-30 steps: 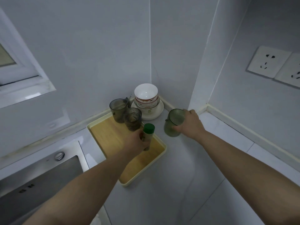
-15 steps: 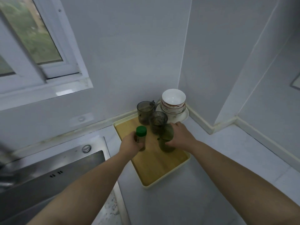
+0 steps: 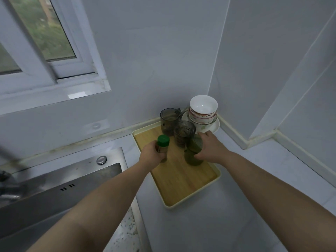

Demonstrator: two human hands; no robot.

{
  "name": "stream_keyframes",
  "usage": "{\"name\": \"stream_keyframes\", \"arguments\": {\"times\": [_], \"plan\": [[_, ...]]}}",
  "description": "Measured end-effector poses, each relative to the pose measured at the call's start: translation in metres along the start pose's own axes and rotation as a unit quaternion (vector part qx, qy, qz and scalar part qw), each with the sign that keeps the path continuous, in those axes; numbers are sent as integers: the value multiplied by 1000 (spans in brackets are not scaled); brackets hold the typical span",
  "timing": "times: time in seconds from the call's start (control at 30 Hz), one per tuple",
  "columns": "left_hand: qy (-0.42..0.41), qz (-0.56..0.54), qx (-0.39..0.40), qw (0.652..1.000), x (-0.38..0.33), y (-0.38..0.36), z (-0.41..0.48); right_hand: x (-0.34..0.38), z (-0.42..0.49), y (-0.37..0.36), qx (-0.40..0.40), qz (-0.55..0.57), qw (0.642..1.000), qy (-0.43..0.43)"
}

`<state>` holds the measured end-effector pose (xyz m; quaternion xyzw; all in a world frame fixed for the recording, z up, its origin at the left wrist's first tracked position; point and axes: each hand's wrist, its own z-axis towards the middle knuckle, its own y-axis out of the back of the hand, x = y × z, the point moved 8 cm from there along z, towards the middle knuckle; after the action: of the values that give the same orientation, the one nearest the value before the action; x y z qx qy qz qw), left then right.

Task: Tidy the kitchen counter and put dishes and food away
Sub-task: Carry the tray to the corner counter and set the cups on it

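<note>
Gripping a green-capped jar [image 3: 163,144] in my left hand [image 3: 151,154] and a cup [image 3: 193,158] in my right hand [image 3: 211,148], both toward the far end of the tray [image 3: 181,204], I judge both light, perhaps slippery glass, best held mid-body.

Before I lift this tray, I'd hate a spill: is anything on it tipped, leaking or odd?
Nothing is tipped or spilled. The green-capped bottle in the left hand, the green glass in the right hand and the back glass are upright. Only oddity: the middle glass, also upright, looks murky with brownish residue.
</note>
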<state>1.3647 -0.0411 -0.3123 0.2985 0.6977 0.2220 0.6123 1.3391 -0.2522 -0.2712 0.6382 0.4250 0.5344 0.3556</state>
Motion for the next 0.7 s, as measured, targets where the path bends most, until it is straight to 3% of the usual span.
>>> {"name": "stream_keyframes", "arguments": {"times": [0.2,0.37,0.7], "plan": [[-19,8,13,1000,-7,-5,3,-4,-10,10,-1,33,999,7],[-51,6,80,995,-22,-32,-2,-11,-9,28,-6,27,1000,1],[-45,-67,118,990,-62,-87,1,-64,-33,52,-98,47,992,-61]]}}
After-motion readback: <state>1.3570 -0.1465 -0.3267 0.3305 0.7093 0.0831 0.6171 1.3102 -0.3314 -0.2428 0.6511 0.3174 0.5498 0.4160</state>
